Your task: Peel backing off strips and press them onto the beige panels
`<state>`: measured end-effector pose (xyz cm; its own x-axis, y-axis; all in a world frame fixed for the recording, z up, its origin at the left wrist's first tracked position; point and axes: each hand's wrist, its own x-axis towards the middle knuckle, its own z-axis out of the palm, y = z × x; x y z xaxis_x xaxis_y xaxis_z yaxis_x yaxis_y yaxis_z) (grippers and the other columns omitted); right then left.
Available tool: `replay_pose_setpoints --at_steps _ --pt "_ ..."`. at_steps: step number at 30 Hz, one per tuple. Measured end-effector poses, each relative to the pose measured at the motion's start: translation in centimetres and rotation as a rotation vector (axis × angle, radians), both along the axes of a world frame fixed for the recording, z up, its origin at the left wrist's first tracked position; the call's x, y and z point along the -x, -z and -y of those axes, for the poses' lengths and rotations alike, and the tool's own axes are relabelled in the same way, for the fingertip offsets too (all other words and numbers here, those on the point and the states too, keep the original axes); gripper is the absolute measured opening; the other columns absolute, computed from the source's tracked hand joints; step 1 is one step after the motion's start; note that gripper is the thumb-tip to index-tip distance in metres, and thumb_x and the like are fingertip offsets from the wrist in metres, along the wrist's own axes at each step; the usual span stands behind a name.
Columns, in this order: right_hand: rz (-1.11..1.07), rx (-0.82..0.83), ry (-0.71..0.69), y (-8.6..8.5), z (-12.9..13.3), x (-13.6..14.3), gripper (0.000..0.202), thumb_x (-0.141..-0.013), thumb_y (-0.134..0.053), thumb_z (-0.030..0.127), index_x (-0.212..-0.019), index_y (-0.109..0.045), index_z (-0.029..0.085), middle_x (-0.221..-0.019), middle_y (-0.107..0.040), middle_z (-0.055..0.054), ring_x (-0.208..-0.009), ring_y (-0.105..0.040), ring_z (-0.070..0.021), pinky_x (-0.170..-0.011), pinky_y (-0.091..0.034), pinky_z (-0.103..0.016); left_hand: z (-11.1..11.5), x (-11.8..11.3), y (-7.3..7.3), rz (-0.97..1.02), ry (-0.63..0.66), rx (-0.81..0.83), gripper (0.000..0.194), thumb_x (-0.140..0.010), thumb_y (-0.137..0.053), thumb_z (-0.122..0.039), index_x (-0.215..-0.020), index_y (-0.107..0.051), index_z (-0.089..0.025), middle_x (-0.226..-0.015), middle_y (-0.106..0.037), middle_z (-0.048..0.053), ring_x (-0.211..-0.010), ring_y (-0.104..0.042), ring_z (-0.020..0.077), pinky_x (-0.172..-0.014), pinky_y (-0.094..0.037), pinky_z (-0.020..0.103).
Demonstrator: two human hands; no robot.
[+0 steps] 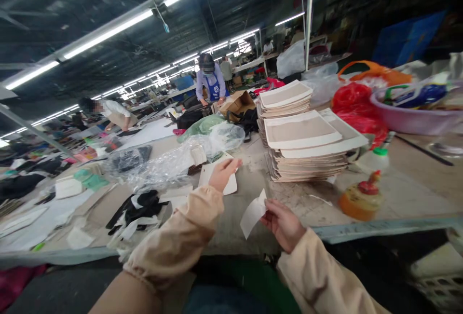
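Note:
In the head view my right hand (284, 222) pinches a thin white curved strip (252, 215), perhaps paper or backing, and holds it up above the table's front part. My left hand (224, 174) is stretched out with its fingers extended over a flat white panel (231, 186) lying on the table. Whether it touches the panel I cannot tell. To the right of both hands rise stacks of beige, white-edged panels (307, 164). A squat bottle of amber liquid (361, 200) with a red top stands beyond my right hand.
Behind the stacks are a red plastic bag (356, 106) and a lilac basin (415, 116). A green-capped bottle (378, 159) stands nearby. Clear plastic wrap (162, 162) and black scraps (144, 208) lie on the left. Across the table a person in a blue apron (214, 87) works.

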<state>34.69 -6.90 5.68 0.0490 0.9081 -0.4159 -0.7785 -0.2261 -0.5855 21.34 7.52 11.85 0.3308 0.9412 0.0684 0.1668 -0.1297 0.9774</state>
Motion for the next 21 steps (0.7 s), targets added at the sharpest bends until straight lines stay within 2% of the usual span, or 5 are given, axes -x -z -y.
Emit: replay_pose_setpoints --at_steps 4,7,10,15,21 --pt "-0.031 0.001 0.011 0.1 0.1 0.1 0.014 -0.063 -0.071 0.021 -0.074 -0.062 0.018 -0.068 -0.064 0.000 -0.057 -0.058 -0.0118 -0.049 -0.050 -0.018 6.3 6.1 5.8 0.121 0.022 0.414 0.057 -0.068 -0.063 -0.062 -0.098 -0.067 -0.014 -0.102 -0.067 0.014 -0.098 -0.060 0.0247 -0.083 -0.044 0.035" --pt "-0.045 -0.001 -0.006 0.3 0.1 0.6 0.009 -0.069 -0.065 0.017 -0.077 -0.063 0.019 -0.070 -0.065 -0.001 -0.060 -0.060 -0.0131 -0.052 -0.052 -0.020 10.5 7.7 7.7 0.237 0.080 0.589 0.058 -0.060 -0.074 -0.056 -0.099 -0.067 -0.013 -0.091 -0.069 0.012 -0.083 -0.063 0.0216 -0.076 -0.046 0.034" --pt "-0.044 0.001 -0.041 0.2 0.1 1.4 0.007 -0.076 -0.057 0.015 -0.077 -0.063 0.019 -0.068 -0.065 -0.001 -0.058 -0.060 -0.0129 -0.053 -0.052 -0.021 12.9 7.9 7.8 0.285 0.055 0.590 0.047 -0.052 -0.082 -0.043 -0.082 -0.067 -0.011 -0.068 -0.064 0.004 -0.060 -0.058 0.0126 -0.061 -0.045 0.026" --pt "-0.004 0.004 -0.122 0.3 -0.2 2.5 0.018 -0.087 -0.048 0.029 -0.084 -0.063 0.018 -0.071 -0.066 -0.004 -0.062 -0.062 -0.0146 -0.055 -0.053 -0.023 13.7 9.2 7.2 0.317 -0.101 0.548 0.036 -0.048 -0.081 -0.037 -0.062 -0.059 -0.011 -0.052 -0.050 -0.003 -0.045 -0.041 0.0045 -0.043 -0.026 0.018" --pt "0.180 -0.159 -0.249 0.9 0.2 3.9 0.046 -0.063 -0.078 0.043 -0.101 -0.059 0.024 -0.087 -0.068 -0.004 -0.075 -0.064 -0.0190 -0.059 -0.055 -0.026 14.3 12.2 7.1 0.212 -0.177 0.449 0.025 -0.053 -0.072 -0.032 -0.059 -0.058 -0.013 -0.052 -0.048 -0.003 -0.049 -0.041 0.0069 -0.049 -0.030 0.020"
